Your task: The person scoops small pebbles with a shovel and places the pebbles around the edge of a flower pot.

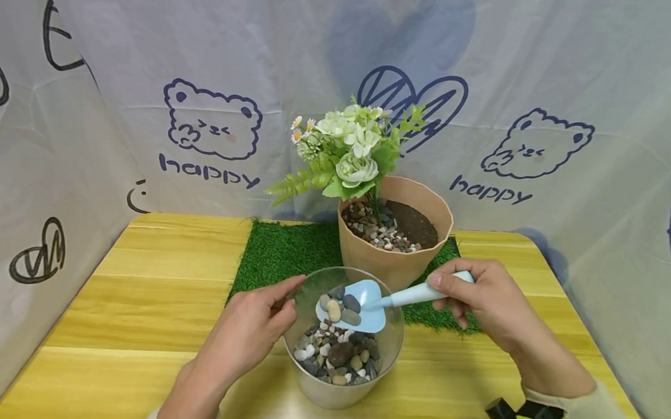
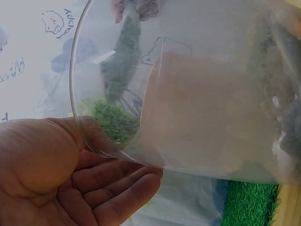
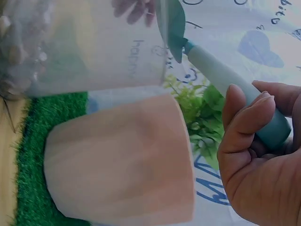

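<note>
A clear plastic bucket (image 1: 339,396) stands on the table, with grey, brown and white pebbles (image 1: 339,355) in its lower part. At the bucket's left side, my left hand (image 1: 250,325) holds it by the rim, thumb and forefinger against the wall. My right hand (image 1: 487,300) grips the pale handle of a light blue garden trowel (image 1: 372,313). Several larger stones (image 1: 336,307) lie on the trowel's blade, which is over the bucket's mouth. Through the plastic, the left wrist view shows the blade only hazily.
Behind the bucket is a peach flowerpot (image 1: 389,263) on a green turf mat (image 1: 288,251). It contains dark soil (image 1: 417,223), pebbles and white-green flowers (image 1: 356,147). Beneath is a wooden table (image 1: 107,324); printed cloth (image 1: 298,43) hangs behind and at the sides.
</note>
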The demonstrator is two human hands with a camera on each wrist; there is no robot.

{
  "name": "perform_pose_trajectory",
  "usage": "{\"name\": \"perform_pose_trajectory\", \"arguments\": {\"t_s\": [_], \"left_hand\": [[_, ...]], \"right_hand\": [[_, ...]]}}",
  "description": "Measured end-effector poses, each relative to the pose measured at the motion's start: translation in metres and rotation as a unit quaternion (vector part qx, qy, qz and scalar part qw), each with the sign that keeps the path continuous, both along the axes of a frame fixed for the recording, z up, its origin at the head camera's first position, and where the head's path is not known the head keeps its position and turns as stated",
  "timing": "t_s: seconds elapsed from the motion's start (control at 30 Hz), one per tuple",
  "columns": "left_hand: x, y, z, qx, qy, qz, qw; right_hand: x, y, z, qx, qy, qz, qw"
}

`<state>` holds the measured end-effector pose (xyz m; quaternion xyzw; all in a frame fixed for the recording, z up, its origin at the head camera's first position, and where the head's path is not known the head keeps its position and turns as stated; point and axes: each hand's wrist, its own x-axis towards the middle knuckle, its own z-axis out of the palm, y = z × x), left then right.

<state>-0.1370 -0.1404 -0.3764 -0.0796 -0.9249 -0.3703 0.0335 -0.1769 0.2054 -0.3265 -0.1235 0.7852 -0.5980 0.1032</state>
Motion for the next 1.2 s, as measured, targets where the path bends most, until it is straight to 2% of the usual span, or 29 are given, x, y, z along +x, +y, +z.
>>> {"name": "perform_pose_trajectory", "arguments": {"t_s": [0.17,0.4,0.6,0.77,0.93,1.1,1.2], "left_hand": [[0.0,0.001,0.0,0.003,0.002,0.0,1.0],[0.001,0.0,0.001,0.007,-0.005,-0.002,1.0],[0.001,0.0,0.0,0.009,-0.003,-0.004,0.9999],[0.001,0.0,0.001,0.009,-0.006,-0.003,0.9999],[0.0,0.0,0.001,0.006,-0.009,-0.002,0.9999],[0.0,0.0,0.001,0.006,-0.009,-0.002,0.9999],[0.0,0.001,0.001,0.008,-0.012,-0.002,0.9999]], "right_hand": [[-0.002,0.014,0.007,-0.062,0.019,-0.026,0.998],[-0.011,0.037,0.026,-0.142,0.031,-0.074,0.987],[-0.025,0.053,0.039,-0.162,0.038,-0.117,0.979],[-0.039,0.056,0.043,-0.121,0.061,-0.166,0.977],[-0.058,0.052,0.042,-0.029,0.077,-0.222,0.972],[-0.079,0.042,0.037,0.063,0.083,-0.257,0.961],[-0.088,0.035,0.034,0.124,0.107,-0.268,0.949]]}}
